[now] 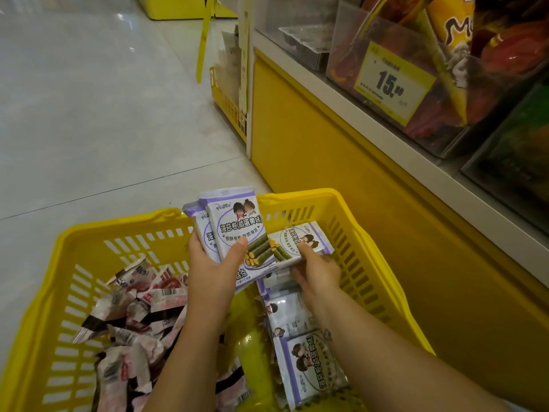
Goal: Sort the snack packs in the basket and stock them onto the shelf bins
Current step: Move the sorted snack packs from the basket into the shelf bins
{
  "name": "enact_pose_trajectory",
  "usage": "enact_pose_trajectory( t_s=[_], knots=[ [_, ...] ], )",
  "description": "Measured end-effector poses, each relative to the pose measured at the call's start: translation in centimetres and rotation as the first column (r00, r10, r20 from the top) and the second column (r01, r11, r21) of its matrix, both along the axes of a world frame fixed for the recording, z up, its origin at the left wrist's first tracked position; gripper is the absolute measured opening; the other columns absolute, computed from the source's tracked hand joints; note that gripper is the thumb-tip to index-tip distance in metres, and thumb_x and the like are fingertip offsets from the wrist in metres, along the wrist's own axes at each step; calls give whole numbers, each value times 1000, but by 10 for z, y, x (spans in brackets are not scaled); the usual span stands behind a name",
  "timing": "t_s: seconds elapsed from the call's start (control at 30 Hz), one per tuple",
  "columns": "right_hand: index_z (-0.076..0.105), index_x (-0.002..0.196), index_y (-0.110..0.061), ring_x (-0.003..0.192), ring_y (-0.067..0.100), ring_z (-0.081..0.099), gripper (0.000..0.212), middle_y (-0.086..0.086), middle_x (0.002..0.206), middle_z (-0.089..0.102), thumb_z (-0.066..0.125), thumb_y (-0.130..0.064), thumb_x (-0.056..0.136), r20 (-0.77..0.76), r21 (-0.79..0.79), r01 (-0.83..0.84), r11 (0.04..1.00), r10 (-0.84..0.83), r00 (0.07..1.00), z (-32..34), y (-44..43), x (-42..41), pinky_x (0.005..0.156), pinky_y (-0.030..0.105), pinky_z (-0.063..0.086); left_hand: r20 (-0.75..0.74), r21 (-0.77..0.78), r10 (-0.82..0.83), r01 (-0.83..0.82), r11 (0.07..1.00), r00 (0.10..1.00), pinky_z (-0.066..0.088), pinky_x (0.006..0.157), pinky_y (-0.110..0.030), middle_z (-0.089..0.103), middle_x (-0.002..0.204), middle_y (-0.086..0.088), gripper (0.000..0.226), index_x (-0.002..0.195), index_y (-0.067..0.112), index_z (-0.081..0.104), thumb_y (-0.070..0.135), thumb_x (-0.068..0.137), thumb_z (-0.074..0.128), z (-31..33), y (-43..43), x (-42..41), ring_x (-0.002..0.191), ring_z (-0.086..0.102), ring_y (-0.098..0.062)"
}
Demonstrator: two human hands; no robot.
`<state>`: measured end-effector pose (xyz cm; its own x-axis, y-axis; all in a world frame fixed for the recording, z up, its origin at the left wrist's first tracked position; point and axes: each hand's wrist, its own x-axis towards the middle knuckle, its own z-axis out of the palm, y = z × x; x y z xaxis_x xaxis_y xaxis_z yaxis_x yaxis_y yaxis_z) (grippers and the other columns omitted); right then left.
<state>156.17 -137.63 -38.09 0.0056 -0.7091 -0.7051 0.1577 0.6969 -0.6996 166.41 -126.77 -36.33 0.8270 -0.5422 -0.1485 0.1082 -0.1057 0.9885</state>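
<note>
A yellow plastic basket (297,200) stands on the floor below me. My left hand (212,263) grips a small stack of purple-and-white seaweed roll packs (234,224), held upright above the basket. My right hand (316,270) pinches another purple-and-white pack (303,237) lying flat, just right of the stack. More purple packs (309,367) lie along the basket's right side. A heap of red-and-white snack packs (130,316) fills its left side. Clear shelf bins (386,55) holding orange and red packs sit up at the right.
The yellow shelf base (341,162) rises right beside the basket. A yellow price tag reading 15 (392,81) hangs on a bin front. A second yellow basket (228,105) stands farther down the aisle. Grey tiled floor (89,114) spreads to the left.
</note>
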Motion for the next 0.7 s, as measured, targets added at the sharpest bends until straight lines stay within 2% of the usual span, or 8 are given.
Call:
enact_pose_trajectory(
  t_s=[0.07,0.13,0.23,0.33,0.4,0.47,0.6,0.7],
  knots=[
    [53,109,-5,94,30,67,27,18,107,66,67,-7,86,5,-41,-1,999,1,1000,2,2,-2,78,38,57,6,-4,-2,2,1000,1000,47,74,-23,64,114,8,53,129,27,46,28,83,72,0,-3,1,100,63,-8],
    [52,107,-14,95,27,67,22,12,108,67,64,-11,89,-147,-186,-75,980,48,988,11,3,-8,83,43,57,16,-15,1,-1,1000,1000,48,78,-26,64,113,9,52,129,27,46,28,84,71,2,-5,2,102,62,-9],
    [52,111,-23,91,14,69,19,0,103,67,57,-17,94,-249,-512,-185,839,61,967,44,6,-27,76,34,59,45,-39,7,-5,999,999,46,83,-29,62,114,13,50,131,28,45,32,87,68,11,-6,2,103,60,-8],
    [60,108,-21,85,6,68,15,-3,99,70,54,-18,95,-280,-681,-245,690,63,958,93,0,-50,68,24,56,80,-66,-38,43,997,996,41,77,-18,58,111,27,50,136,35,40,38,90,61,25,-6,-2,99,55,10],
    [65,102,-20,77,12,69,14,1,93,73,53,-19,95,-324,-699,-338,630,142,935,129,-4,-64,63,26,54,70,-88,-92,98,991,993,40,82,-19,55,114,29,53,141,40,34,39,93,56,38,-7,-11,99,52,12],
    [67,95,-21,66,18,66,14,7,86,73,54,-21,95,-325,-668,-433,605,286,901,162,-1,-75,54,27,54,41,-124,-163,167,978,986,40,89,-29,55,122,21,54,144,43,29,39,95,53,56,-11,-26,103,54,4],
    [65,99,-13,61,26,63,11,12,82,69,57,-19,94,-189,-622,-471,625,464,865,205,19,-90,56,35,53,19,-242,-331,326,914,943,49,89,-27,55,128,17,52,145,43,24,41,97,45,105,-21,-65,116,56,-9],
    [62,106,-10,55,22,63,17,10,80,71,56,-22,95,-164,-660,-400,636,397,903,239,31,-111,48,29,53,17,-338,-448,427,839,894,51,64,-10,57,116,26,50,142,48,24,46,96,43,151,-25,-92,93,65,7]
  ],
)
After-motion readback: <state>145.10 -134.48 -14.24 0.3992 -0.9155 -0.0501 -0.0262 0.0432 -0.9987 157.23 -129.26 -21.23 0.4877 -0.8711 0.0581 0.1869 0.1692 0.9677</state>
